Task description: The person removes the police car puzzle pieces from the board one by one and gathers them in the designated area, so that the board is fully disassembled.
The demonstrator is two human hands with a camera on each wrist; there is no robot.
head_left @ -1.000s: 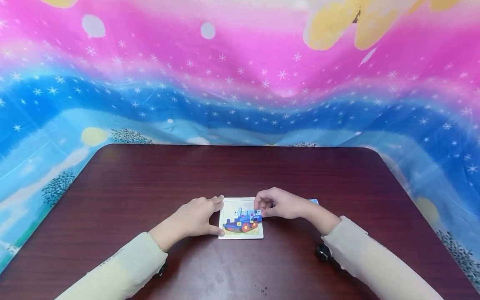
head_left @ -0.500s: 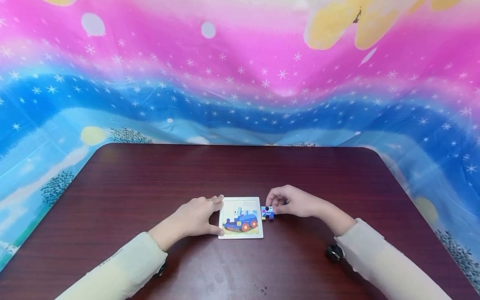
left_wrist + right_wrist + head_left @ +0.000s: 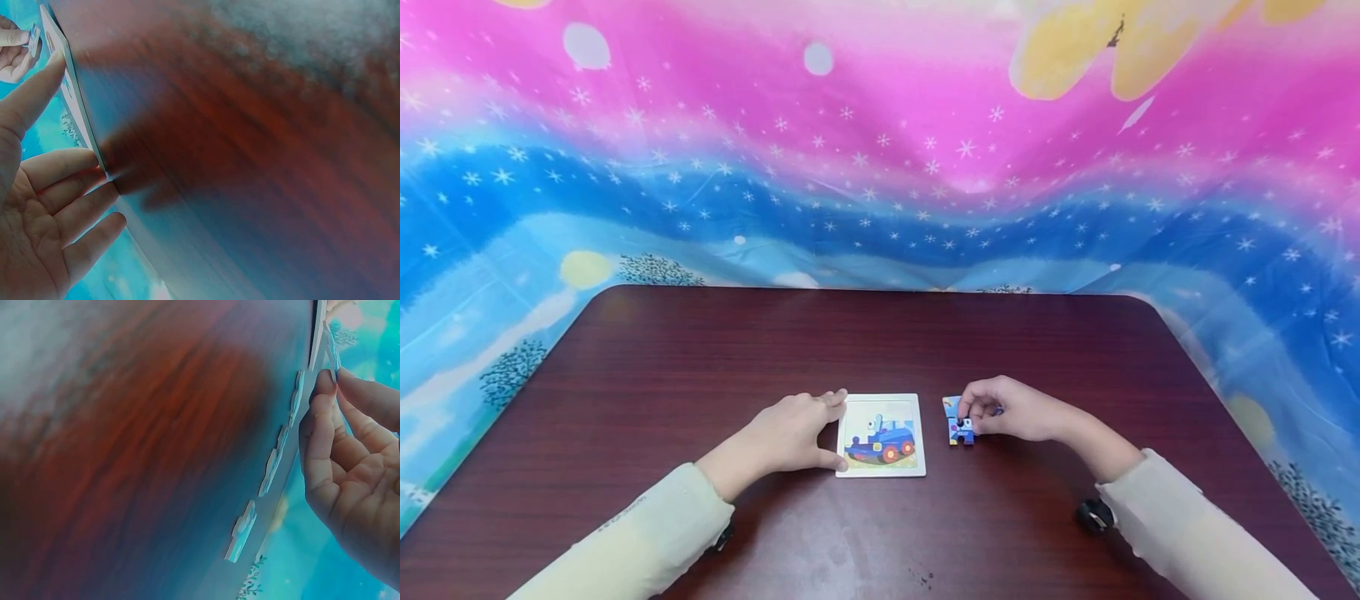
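A puzzle board point(image 3: 918, 454) with a pale rim and a blue tractor picture lies on the table. At its left edge my left hand point(image 3: 790, 433) rests, thumb at the near corner and fingers at the far corner. The left wrist view shows those fingers nearly straight against the board point(image 3: 78, 109). To the right of the board, my right hand point(image 3: 1018, 408) pinches a blue jigsaw piece point(image 3: 961, 433) between thumb and fingers. In the right wrist view the held piece point(image 3: 332, 353) appears edge-on, raised over the table. Another jigsaw piece point(image 3: 951, 404) shows just behind it.
Several loose jigsaw pieces point(image 3: 240, 531) lie on the table along the right hand's side; in the head view that hand mostly hides them. The dark red wooden table point(image 3: 737, 350) ends at a colourful hanging cloth point(image 3: 880, 167) on its far and side edges.
My right hand has drawn back to the right from the board's right edge, carrying the jigsaw piece. The left hand stays on the board, which has not moved.
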